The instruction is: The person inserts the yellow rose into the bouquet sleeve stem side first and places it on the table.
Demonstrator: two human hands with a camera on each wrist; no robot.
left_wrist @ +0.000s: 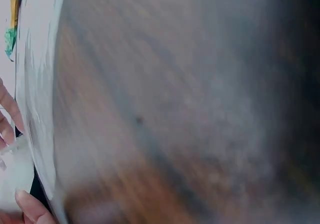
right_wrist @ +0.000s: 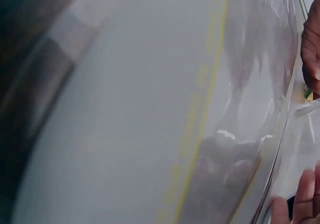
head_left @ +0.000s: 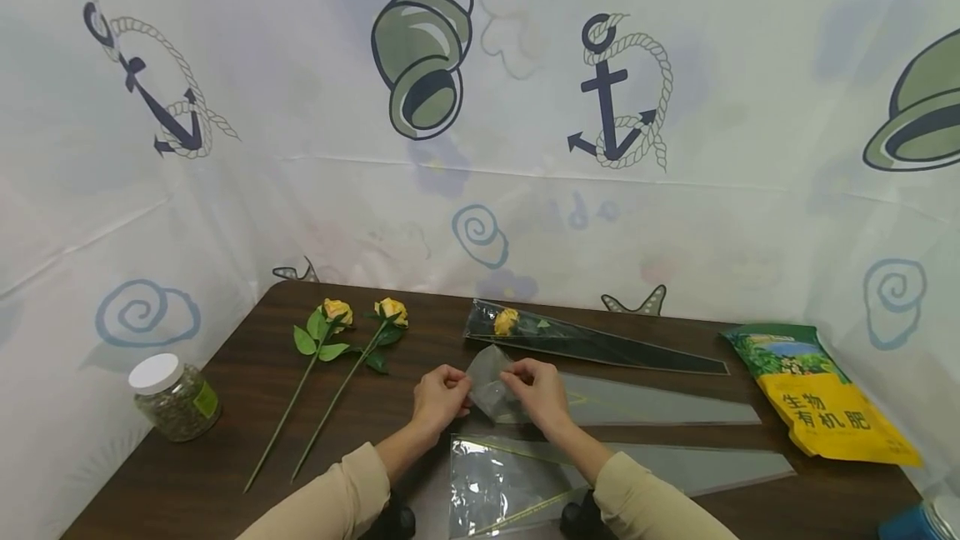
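Sleeve (head_left: 489, 377) of clear plastic, lifted at its wide end between two hands and stretching off to the right along the dark table (head_left: 187, 482), down to a narrow tip. Pinched at one edge by the left hand (head_left: 437, 400) and at the facing edge by the right hand (head_left: 543, 394), each with thumb and fingers close together. Probably held from both sides to part the thin layers; cannot tell how far from each other inside, given the blur in both wrist views.

To the left, one yellow rose (head_left: 339, 312) beside another (head_left: 392, 312), both with stems pointing to the near side, seemingly for easy grasping. Beyond the hands, a filled sleeve (head_left: 637, 350) with a yellow flower (head_left: 506, 322) at its wide end, apparently set back out of the way. On the near side, a flat sleeve (head_left: 517, 490) with yellow stripes, partly beneath the right forearm (head_left: 585, 448), perhaps kept within reach.

Toward the sides, a white-lidded jar (head_left: 180, 402) at left and a yellow-and-green bag (head_left: 832, 407) at right, likely placed there to avoid crowding the plastic.
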